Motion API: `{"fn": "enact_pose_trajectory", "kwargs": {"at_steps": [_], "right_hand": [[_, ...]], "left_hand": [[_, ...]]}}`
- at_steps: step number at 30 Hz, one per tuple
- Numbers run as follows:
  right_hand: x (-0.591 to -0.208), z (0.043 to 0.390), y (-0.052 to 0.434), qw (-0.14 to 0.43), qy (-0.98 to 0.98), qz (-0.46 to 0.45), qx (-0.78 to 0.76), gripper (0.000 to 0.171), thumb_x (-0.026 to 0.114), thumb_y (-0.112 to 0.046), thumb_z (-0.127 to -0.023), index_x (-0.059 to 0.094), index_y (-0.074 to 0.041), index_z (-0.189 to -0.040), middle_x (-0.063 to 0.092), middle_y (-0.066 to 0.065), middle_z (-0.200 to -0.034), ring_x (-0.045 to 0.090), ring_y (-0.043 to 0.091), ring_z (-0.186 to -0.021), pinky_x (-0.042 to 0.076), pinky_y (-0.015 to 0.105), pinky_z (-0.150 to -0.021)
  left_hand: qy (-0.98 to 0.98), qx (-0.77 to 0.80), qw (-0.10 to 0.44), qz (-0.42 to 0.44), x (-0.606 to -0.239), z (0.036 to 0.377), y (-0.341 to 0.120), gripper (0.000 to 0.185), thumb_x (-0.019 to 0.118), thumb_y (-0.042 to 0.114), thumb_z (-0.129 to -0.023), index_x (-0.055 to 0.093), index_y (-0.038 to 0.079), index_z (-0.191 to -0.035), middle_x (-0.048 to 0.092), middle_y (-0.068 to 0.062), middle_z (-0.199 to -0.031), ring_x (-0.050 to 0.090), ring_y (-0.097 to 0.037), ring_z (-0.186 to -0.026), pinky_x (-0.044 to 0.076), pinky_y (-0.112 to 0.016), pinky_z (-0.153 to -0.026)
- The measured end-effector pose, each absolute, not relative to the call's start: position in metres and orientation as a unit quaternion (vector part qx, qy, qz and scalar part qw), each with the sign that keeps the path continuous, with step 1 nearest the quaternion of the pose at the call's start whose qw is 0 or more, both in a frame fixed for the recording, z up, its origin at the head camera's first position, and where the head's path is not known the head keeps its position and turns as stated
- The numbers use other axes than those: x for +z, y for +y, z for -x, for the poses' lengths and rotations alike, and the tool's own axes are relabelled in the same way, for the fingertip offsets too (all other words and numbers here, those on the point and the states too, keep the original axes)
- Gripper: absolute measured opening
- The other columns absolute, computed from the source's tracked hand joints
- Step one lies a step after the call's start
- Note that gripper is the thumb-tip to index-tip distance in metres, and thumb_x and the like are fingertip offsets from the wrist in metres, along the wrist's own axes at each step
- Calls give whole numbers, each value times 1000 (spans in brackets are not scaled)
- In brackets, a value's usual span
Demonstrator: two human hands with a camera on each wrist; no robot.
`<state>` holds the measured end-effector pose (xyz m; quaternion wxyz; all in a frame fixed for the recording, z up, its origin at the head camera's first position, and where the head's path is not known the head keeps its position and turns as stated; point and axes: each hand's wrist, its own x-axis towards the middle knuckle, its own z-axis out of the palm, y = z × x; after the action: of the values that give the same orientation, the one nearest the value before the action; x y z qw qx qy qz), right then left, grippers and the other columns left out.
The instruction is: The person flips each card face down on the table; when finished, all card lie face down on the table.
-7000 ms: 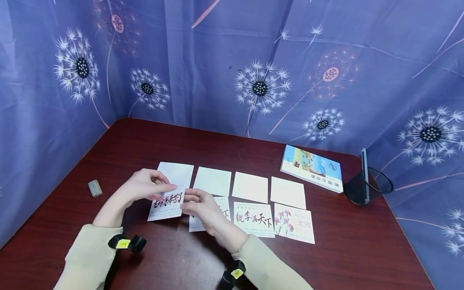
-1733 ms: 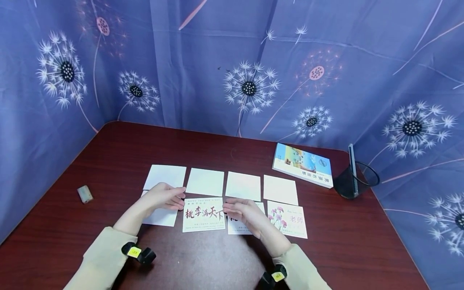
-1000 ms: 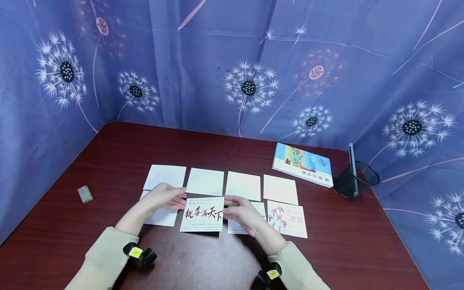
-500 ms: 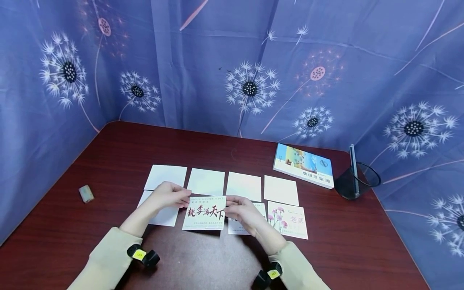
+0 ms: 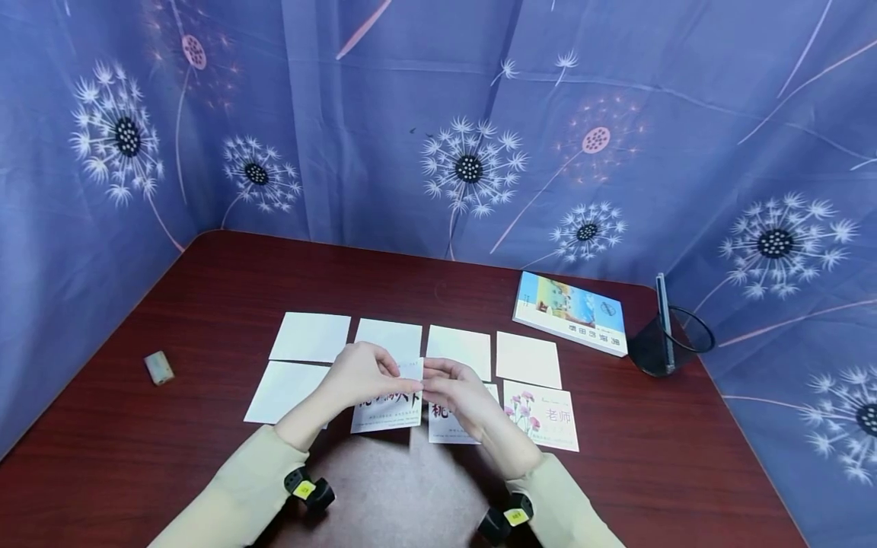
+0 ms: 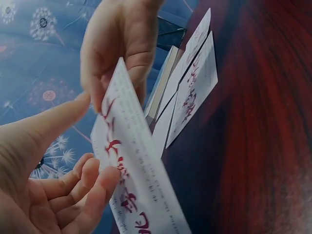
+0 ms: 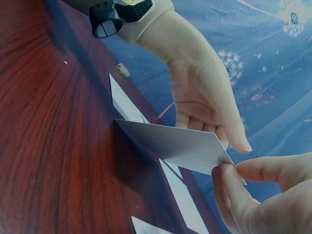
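A card with red brush lettering [image 5: 387,405] is lifted off the dark red table [image 5: 226,281], tilted with its printed face towards me. My left hand [image 5: 393,371] holds its upper edge, thumb in front and fingers behind. My right hand [image 5: 430,378] pinches its top right corner. In the left wrist view the card [image 6: 139,168] runs edge-on past my left fingers [image 6: 85,187]. The right wrist view shows its blank back [image 7: 180,144] between both hands.
Blank white cards [image 5: 459,350] form a back row. The front row has a blank card [image 5: 282,390], a lettered card [image 5: 447,425] partly under my right hand, and a flower card [image 5: 543,416]. A book [image 5: 570,312], a mesh pen cup [image 5: 668,344] and an eraser [image 5: 159,367] lie around.
The lettered card has been tipped up from lying flat to nearly upright. My left hand slid right along its top edge towards my right hand, uncovering the blank card at front left.
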<state>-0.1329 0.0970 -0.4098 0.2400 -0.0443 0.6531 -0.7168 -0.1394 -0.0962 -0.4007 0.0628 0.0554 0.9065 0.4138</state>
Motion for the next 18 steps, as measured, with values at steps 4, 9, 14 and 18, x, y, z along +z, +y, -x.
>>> {"fn": "enact_pose_trajectory", "kwargs": {"at_steps": [4,9,14,18], "right_hand": [[-409,133,95,239,645,49,-724,50,49,2,-91,35,20,-135,57,30,-127,64,2,-90,53,18,-87],[-406,133,92,237,637,40,-733,47,50,-1,-93,37,19,-133,64,7,-105,62,2,-87,52,15,-81],[-400,132,89,233,637,28,-734,44,50,-7,-96,40,17,-132,61,-3,-96,61,0,-85,52,15,-79],[-395,131,87,234,633,34,-737,43,49,-9,-97,42,16,-132,61,-3,-99,63,1,-86,53,17,-82]], "left_hand": [[901,421,87,-54,-402,139,-93,38,86,47,-65,70,13,-74,65,6,-63,57,-7,-60,45,-23,-52],[899,424,95,-54,-403,138,-92,40,86,47,-66,70,12,-77,67,5,-67,59,-8,-62,46,-24,-54],[898,428,86,-59,-399,138,-93,39,83,48,-69,71,12,-78,67,5,-67,60,-8,-62,47,-24,-55],[885,454,89,-58,-394,136,-96,37,82,45,-72,71,10,-79,68,4,-63,63,-8,-58,48,-24,-54]]}}
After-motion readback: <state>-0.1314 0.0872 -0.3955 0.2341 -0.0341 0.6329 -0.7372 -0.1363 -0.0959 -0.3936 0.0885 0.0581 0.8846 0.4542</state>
